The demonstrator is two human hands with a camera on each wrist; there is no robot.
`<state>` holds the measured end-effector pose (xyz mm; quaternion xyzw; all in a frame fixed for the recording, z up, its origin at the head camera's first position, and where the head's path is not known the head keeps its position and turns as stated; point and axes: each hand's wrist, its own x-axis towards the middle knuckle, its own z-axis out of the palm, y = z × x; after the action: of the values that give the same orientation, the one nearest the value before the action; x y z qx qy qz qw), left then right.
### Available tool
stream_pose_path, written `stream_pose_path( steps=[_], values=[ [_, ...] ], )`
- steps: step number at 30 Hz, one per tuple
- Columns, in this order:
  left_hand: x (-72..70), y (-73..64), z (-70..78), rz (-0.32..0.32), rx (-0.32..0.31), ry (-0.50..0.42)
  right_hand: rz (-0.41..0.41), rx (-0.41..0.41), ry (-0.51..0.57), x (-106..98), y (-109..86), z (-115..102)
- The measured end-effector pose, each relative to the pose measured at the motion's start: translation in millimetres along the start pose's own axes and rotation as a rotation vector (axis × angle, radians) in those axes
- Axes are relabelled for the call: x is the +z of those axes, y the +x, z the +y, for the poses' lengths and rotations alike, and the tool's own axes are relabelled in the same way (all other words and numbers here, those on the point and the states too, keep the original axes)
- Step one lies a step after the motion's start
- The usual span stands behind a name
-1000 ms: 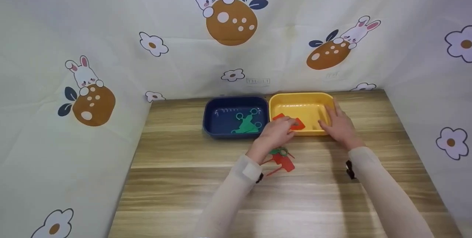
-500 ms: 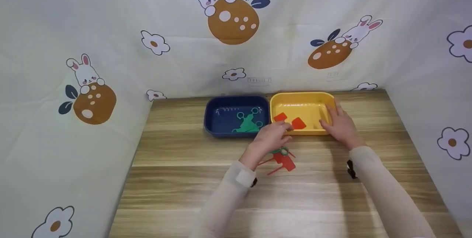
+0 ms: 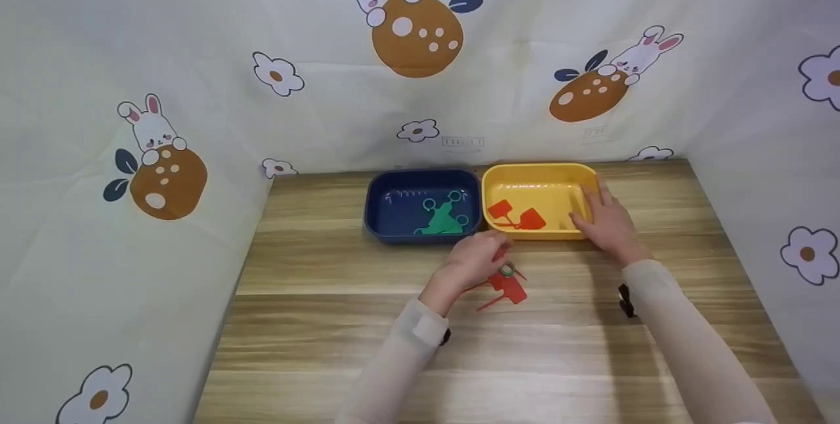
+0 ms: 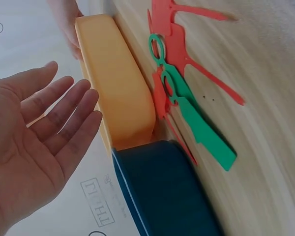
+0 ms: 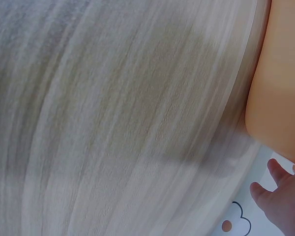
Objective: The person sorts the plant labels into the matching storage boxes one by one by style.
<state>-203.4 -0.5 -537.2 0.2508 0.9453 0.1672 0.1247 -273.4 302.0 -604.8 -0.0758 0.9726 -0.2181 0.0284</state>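
My left hand (image 3: 474, 258) hovers over a small pile on the table, palm and loosely extended fingers seen in the left wrist view, nothing held. Under it lie flat red paddle-shaped pieces (image 4: 176, 49) with thin handles and green pieces (image 4: 206, 135) with ring ends, partly hidden in the head view. My right hand (image 3: 611, 224) holds the right rim of the yellow box (image 3: 554, 235), with fingers on both sides of the wall. Inside that box lie two red paddle-shaped pieces (image 3: 533, 219). Several green ring-ended pieces (image 3: 441, 219) rest in the navy box (image 3: 377, 235).
Both boxes stand side by side at the back of the wooden table (image 3: 315, 332), close to a patterned cloth backdrop (image 3: 512, 102). More cloth rises along the left and right sides. Bare wood stretches in front of the pile.
My left hand has drawn back from inside the yellow box, toward me and left, to the pile. The red pieces stay in the box. My right hand keeps its place at the rim.
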Motion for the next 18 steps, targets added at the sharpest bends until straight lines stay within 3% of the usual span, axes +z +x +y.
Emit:
stream_pose_path(
  steps=[10, 15, 18],
  values=[
    [13.2, -13.2, -6.3, -0.058, -0.035, -0.037, 0.013, -0.013, 0.011, -1, -2.0, -1],
    [21.4, -19.1, -7.9, -0.073, -0.063, -0.049, 0.035, -0.044, 0.024, -3, -4.4, -4],
    [26.4, -23.3, -8.8, -0.062, -0.048, -0.043, 0.028, -0.040, 0.025, -2, -3.3, -2]
  ],
)
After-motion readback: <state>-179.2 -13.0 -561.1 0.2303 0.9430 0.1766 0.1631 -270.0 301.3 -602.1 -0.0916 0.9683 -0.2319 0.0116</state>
